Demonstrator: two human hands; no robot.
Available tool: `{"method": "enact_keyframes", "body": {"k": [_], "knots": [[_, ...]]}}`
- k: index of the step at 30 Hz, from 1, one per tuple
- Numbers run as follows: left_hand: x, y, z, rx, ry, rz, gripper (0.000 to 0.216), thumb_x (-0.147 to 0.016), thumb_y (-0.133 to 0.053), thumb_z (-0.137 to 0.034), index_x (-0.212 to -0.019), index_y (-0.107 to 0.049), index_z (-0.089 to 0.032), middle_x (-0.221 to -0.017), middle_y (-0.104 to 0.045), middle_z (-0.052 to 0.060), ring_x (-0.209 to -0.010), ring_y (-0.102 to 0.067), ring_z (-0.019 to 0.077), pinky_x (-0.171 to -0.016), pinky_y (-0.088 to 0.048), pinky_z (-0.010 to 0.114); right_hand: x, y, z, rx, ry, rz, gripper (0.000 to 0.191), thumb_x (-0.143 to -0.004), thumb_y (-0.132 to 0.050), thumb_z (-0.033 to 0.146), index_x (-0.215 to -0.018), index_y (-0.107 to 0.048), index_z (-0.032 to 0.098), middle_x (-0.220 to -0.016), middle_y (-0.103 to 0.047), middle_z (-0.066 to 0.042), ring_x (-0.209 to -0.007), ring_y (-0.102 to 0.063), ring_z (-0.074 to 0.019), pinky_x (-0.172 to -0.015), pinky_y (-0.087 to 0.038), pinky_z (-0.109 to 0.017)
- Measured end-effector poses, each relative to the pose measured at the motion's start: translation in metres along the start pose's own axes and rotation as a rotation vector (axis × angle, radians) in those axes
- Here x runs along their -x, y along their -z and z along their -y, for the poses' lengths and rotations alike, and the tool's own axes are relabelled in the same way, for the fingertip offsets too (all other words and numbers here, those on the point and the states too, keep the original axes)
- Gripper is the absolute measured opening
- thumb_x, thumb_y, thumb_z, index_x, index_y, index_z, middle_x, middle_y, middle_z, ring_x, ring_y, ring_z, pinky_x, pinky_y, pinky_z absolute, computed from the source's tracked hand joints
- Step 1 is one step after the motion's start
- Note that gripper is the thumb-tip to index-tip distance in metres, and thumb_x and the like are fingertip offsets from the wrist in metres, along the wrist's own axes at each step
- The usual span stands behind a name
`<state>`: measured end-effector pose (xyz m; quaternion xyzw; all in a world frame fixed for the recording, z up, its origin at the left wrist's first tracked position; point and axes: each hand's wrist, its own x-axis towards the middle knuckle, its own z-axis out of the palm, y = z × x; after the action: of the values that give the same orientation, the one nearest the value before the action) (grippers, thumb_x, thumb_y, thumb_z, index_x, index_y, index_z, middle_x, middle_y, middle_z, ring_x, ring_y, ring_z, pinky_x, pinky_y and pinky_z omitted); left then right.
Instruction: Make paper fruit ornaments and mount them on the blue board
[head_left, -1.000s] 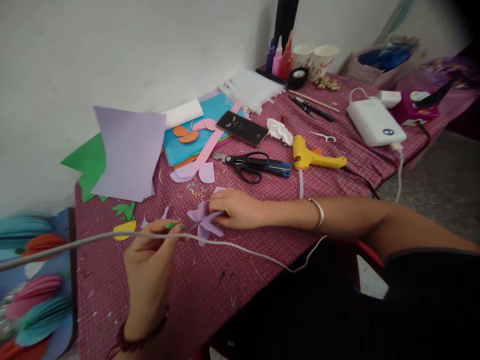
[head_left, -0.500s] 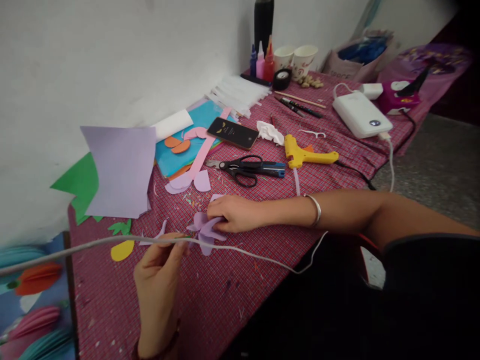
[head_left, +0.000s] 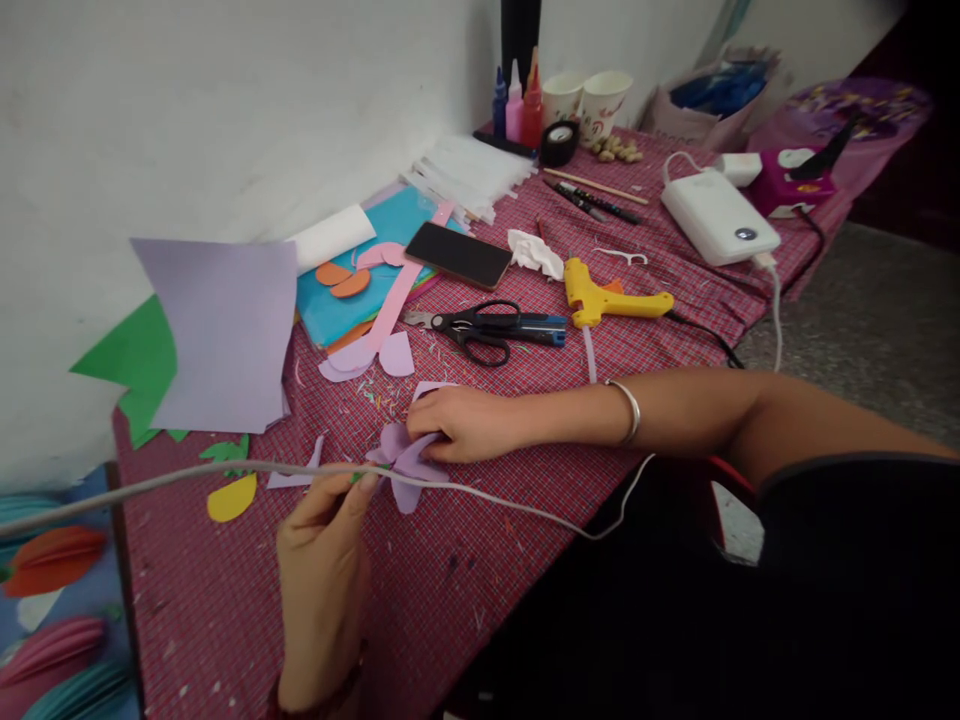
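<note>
My left hand [head_left: 322,580] pinches the thin green stem [head_left: 361,475] of a purple paper flower [head_left: 409,490] between thumb and forefinger. From the right, my right hand [head_left: 469,425] reaches over the flower, its curled fingers closed at one of the petals. The fingertips are partly hidden behind a petal. Just beyond those knuckles lies a purple paper piece [head_left: 435,386]. A white cable [head_left: 247,466] runs in front of the left fingers and the flower.
Black-handled scissors [head_left: 480,330], a phone [head_left: 459,255] and a yellow glue gun [head_left: 615,302] lie beyond my hands. Purple sheets [head_left: 221,335] and a yellow cutout [head_left: 231,498] are at the left. A white power bank [head_left: 720,220] sits at the far right.
The phone's screen has gone dark. The view has shifted slightly, and my left hand is a little nearer the flower. Both hands keep their grip.
</note>
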<state>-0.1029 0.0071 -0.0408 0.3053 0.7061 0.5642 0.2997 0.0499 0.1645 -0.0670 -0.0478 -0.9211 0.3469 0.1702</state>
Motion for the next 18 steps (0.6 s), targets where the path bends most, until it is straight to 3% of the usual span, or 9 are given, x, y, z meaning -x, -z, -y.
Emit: {"method": "enact_keyframes", "body": {"k": [18], "knots": [[0.0023, -0.0046, -0.0035, -0.038, -0.115, 0.059, 0.011, -0.074, -0.077, -0.032, -0.08, -0.074, -0.023, -0.088, -0.065, -0.001, -0.086, -0.059, 0.0134, -0.079, -0.048, 0.027, 0.0009, 0.0012, 0.0024, 0.026, -0.011, 0.026, 0.008, -0.085, -0.061, 0.016, -0.079, -0.056, 0.016, -0.083, -0.061, -0.003, -0.083, -0.055, -0.016, -0.079, -0.04, -0.027]]}}
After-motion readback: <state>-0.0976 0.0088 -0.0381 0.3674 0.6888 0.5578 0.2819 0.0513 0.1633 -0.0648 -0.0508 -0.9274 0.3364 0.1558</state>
